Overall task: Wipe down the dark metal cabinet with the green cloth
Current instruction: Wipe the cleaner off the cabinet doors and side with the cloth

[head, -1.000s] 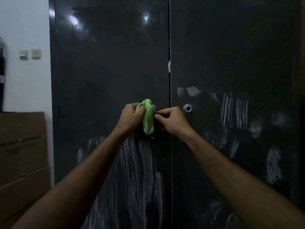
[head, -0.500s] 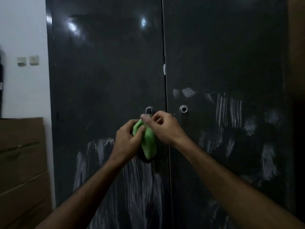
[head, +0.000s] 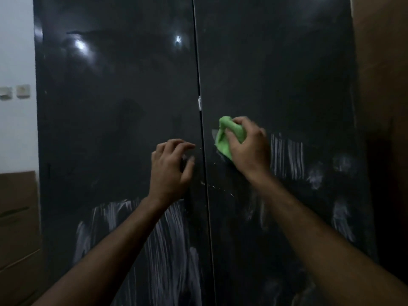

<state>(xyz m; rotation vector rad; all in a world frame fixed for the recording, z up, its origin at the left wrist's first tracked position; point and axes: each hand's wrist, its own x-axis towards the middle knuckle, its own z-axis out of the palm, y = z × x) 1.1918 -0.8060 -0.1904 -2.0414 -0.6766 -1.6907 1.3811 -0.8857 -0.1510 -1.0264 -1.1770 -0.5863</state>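
Two hands up: right hand (head: 247, 149) bunches the crumpled green cloth (head: 227, 138) against the dark metal cabinet (head: 287, 74), white streaks (head: 287, 155) just right of it; left hand (head: 170, 168) nearby, fingers loosely spread, holding nothing.

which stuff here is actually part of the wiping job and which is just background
In use:
green cloth, gripped by the right hand
dark metal cabinet with white streaks
left hand, holding nothing, by the door seam

Just there:
wall switches
brown cardboard boxes
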